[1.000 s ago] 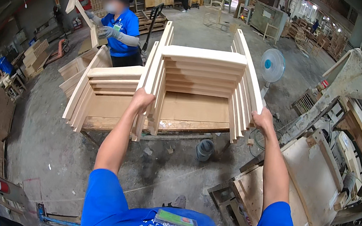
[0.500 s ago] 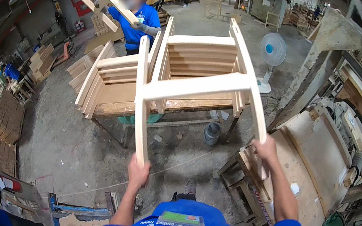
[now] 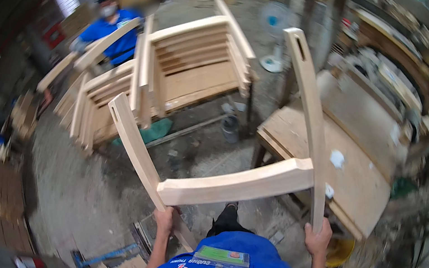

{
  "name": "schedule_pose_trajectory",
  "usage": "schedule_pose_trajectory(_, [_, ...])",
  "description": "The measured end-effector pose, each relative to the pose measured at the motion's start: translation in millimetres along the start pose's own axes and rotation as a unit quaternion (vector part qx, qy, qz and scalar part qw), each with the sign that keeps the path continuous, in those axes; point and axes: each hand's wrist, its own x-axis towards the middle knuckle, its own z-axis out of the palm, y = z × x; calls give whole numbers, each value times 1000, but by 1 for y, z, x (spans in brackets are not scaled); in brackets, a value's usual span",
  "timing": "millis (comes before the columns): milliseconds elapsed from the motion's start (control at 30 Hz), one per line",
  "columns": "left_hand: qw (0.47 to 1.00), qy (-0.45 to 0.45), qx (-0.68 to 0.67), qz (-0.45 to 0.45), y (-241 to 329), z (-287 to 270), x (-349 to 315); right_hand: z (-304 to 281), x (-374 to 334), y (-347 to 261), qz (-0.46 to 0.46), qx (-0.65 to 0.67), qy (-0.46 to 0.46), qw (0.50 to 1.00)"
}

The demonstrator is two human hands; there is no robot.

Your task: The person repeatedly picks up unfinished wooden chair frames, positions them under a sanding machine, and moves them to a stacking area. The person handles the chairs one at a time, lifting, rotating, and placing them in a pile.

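Note:
Between my two hands I carry a pale wooden chair frame (image 3: 240,182), two curved legs joined by one wide crosspiece. My left hand (image 3: 165,220) is closed round the left leg just below the crosspiece. Around the lower part of the right leg, my right hand (image 3: 317,237) is closed. Slots show near the far ends of both legs. The frame is held up in the air in front of my body, apart from the stacked chair frames (image 3: 193,39) on the table beyond it.
A workbench (image 3: 354,183) with a flat wooden top stands at the right. A co-worker in a blue shirt (image 3: 91,28) handles another wooden piece (image 3: 106,43) at the far left. Also around are a standing fan (image 3: 274,18), a grey bucket (image 3: 230,128) and a yellow bucket (image 3: 341,252).
I have turned toward the right, and the chair frame has come off the table's stacks, nearer to my body. Both hands keep their hold. The co-worker's wooden piece is lower.

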Motion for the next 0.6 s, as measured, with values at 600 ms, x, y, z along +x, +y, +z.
schedule_pose_trajectory(600, [847, -387, 295, 215, 43, 326, 82, -21, -83, 108, 421, 37, 228, 877])
